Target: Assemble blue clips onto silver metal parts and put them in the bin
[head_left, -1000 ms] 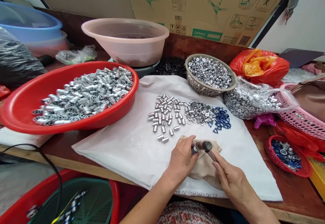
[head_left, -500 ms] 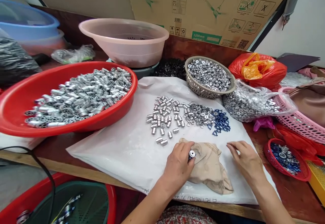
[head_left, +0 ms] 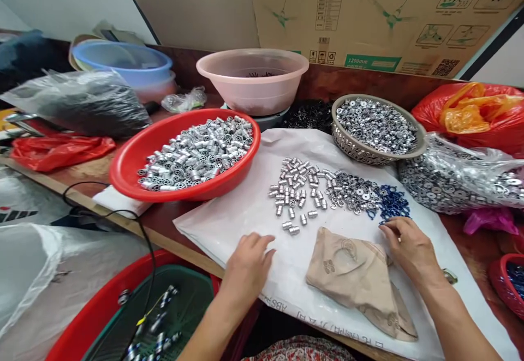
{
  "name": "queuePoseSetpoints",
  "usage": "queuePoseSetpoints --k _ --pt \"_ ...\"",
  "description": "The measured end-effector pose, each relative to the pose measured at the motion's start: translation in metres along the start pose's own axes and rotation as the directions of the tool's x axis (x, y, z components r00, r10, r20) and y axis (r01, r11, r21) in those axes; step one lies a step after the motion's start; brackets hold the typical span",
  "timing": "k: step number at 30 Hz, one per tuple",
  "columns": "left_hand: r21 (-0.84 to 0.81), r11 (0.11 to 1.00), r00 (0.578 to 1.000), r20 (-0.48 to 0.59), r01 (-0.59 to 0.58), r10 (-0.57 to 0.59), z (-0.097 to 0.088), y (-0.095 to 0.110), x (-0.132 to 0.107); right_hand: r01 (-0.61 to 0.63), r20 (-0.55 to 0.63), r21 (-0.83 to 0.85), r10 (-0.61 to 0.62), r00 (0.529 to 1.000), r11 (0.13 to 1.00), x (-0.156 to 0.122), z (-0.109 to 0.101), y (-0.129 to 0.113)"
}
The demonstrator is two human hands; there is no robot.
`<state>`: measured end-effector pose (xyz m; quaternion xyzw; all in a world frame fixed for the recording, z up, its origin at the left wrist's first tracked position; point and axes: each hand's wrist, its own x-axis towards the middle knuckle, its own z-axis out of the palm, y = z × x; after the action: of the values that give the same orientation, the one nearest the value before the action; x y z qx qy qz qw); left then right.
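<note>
Many silver tubes [head_left: 196, 154] sit in the red tub [head_left: 180, 192], and only a small heap lies on the white sheet [head_left: 245, 219]. The left hand [head_left: 248, 268] lies open, fingers spread, holding nothing. The right hand [head_left: 411, 252] curls by the blue bits [head_left: 393, 203]; it may be empty.

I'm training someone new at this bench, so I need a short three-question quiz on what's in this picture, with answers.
1. True or false: the beige cloth lies on the white sheet.
2. Which is nearest the fingers of the right hand?
A) the blue pieces
B) the pink basin
C) the green basket
3. Fill in the blank: the large basin heaped with silver cylinders is ___ in colour.

Key: 1. True. 2. A. 3. Red.
</note>
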<state>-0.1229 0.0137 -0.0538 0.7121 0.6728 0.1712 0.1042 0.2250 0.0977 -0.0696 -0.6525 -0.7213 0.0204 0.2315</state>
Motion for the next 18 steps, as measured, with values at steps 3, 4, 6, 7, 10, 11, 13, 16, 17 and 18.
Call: queuePoseSetpoints --k 3,4,6,7,10,11,13,16,17,18 --pt "0.009 1.000 0.986 0.167 -0.004 0.002 0.018 0.041 0.044 0.032 -0.036 0.099 -0.028 0.999 0.995 -0.013 -0.008 -0.019" --pt "0.016 1.000 0.980 0.199 -0.008 0.005 0.022 0.047 0.052 0.034 -0.039 0.148 -0.028 0.999 0.988 -0.018 -0.011 -0.026" --pt "-0.025 0.999 0.979 0.203 -0.022 0.026 0.025 0.052 0.059 0.035 -0.029 0.257 -0.028 0.999 0.966 -0.028 -0.015 -0.041" --pt "-0.099 0.995 0.982 0.186 -0.025 0.044 0.026 0.053 0.058 0.034 -0.014 0.307 -0.031 0.999 0.951 -0.033 -0.017 -0.048" --pt "-0.549 0.832 0.978 0.204 0.083 0.038 0.025 0.062 0.043 0.035 0.051 0.448 -0.065 0.997 0.893 -0.043 -0.016 -0.072" --pt "-0.703 0.690 0.965 0.260 0.171 0.026 0.025 0.069 0.036 0.040 0.075 0.502 -0.090 0.993 0.864 -0.045 -0.015 -0.079" --pt "-0.853 0.369 0.914 0.406 0.369 0.026 0.025 0.083 0.026 0.039 0.108 0.609 -0.131 0.985 0.792 -0.050 -0.011 -0.090" --pt "-0.842 0.052 0.840 0.539 0.537 0.063 0.026 0.099 0.020 -0.042 0.149 0.719 -0.094 0.984 0.694 -0.055 -0.005 -0.096" --pt "-0.821 -0.006 0.819 0.568 0.570 0.088 0.026 0.102 0.021 -0.070 0.165 0.739 -0.080 0.983 0.671 -0.056 -0.004 -0.095" --pt "-0.793 -0.054 0.792 0.597 0.607 0.130 0.026 0.102 0.021 -0.081 0.179 0.754 -0.085 0.980 0.652 -0.056 -0.004 -0.093"
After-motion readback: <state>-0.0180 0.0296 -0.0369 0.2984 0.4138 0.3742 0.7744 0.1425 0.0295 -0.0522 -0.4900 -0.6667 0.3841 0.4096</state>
